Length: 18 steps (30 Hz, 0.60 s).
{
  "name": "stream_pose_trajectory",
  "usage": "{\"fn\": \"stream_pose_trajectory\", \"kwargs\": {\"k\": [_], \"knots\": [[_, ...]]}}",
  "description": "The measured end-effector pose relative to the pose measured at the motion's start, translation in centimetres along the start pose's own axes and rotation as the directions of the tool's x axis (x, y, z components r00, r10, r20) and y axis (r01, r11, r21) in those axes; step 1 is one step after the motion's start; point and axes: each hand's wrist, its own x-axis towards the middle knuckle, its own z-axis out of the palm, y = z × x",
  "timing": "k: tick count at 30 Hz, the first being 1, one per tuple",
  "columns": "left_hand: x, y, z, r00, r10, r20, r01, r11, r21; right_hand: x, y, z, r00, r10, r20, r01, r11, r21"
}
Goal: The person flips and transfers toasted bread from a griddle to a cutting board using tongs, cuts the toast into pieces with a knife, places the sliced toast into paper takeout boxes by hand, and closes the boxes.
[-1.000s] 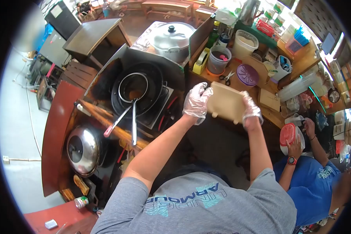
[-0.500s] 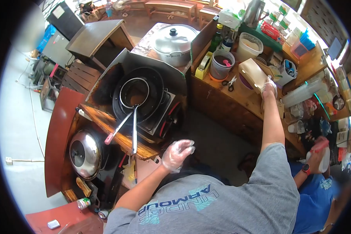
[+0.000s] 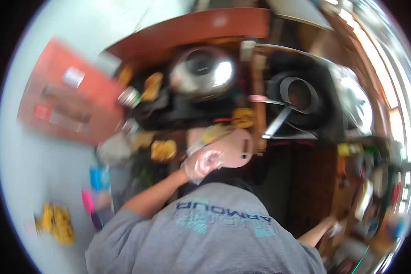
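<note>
Loosely curled, a gloved left hand (image 3: 203, 165) appears at the near edge of a pink board (image 3: 236, 153); the blurred right hand (image 3: 332, 226) is beside a wooden counter (image 3: 317, 182). Whether these 2 grip anything cannot be told.

Workroom, seen from above. Left: a pale floor (image 3: 20, 169), partly overlapped by a red table (image 3: 98, 89). Top: a long red board (image 3: 182, 34), arched across the view. Lower right: a brown wooden counter (image 3: 313, 182). Far right: windows (image 3: 393, 121), white with light, blurred.
</note>
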Motion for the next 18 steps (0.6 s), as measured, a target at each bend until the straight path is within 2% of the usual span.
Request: {"fn": "stream_pose_trajectory", "kwargs": {"k": [1,3,4,6,7,9,10,11,12,13,14,15,16,17,18], "knots": [[-2.4,-0.2,-1.8,0.991,-0.048,-0.126,0.058,0.996,0.074,-2.4,3.4,1.2,0.991,0.126,0.042,-0.121,0.987,-0.105],[-6.5,-1.3,-6.7,0.984,-0.104,-0.143,0.145,0.938,0.315,-8.0,9.1,3.0,0.922,0.382,0.061,-0.346,0.886,-0.309],[-8.6,-2.8,-8.5,0.978,-0.102,-0.183,0.158,0.932,0.325,-10.6,11.7,3.4,0.869,0.493,0.048,-0.432,0.802,-0.412],[-12.7,-6.1,-11.9,0.970,-0.110,-0.217,0.186,0.912,0.366,-16.1,15.2,5.3,0.753,0.657,0.028,-0.508,0.609,-0.608],[-14.5,-8.2,-13.7,0.963,-0.128,-0.238,0.222,0.877,0.427,-18.5,16.6,6.6,0.703,0.710,0.039,-0.490,0.524,-0.696],[-17.0,-11.6,-17.3,0.912,-0.291,-0.289,0.407,0.724,0.557,-23.0,18.8,10.6,0.628,0.766,0.141,-0.326,0.423,-0.846],[-17.2,-11.9,-19.6,0.907,-0.274,-0.320,0.417,0.688,0.593,-24.8,19.6,12.4,0.595,0.768,0.238,-0.178,0.414,-0.893],[-17.5,-12.2,-21.8,0.904,-0.254,-0.345,0.424,0.649,0.632,-26.7,20.5,14.6,0.510,0.750,0.421,0.123,0.421,-0.899],[-18.0,-13.0,-23.0,0.863,0.013,-0.504,0.363,0.678,0.639,-28.6,21.3,16.8,0.405,0.701,0.588,0.408,0.437,-0.802],[-18.3,-12.0,-25.4,0.869,0.130,-0.478,0.330,0.568,0.754,-30.9,22.0,19.0,0.394,0.705,0.589,0.410,0.439,-0.800],[-18.4,-9.4,-28.6,0.868,0.244,-0.432,0.299,0.436,0.849,-33.1,21.9,21.3,0.322,0.757,0.569,0.567,0.327,-0.756],[-18.8,-6.6,-31.6,0.781,0.417,-0.465,0.264,0.455,0.851,-35.4,21.4,23.7,0.261,0.806,0.531,0.709,0.214,-0.672],[-19.2,-3.4,-34.2,0.665,0.573,-0.480,0.216,0.468,0.857,-38.6,20.3,25.8,0.246,0.802,0.544,0.732,0.215,-0.647],[-20.1,-0.4,-36.3,0.676,0.553,-0.487,0.248,0.451,0.857,-41.1,19.8,27.3,0.254,0.802,0.540,0.724,0.212,-0.656],[-20.6,1.0,-38.2,0.683,0.540,-0.492,0.278,0.431,0.859,-43.1,19.3,28.6,0.189,0.793,0.580,0.722,0.288,-0.629]]}}
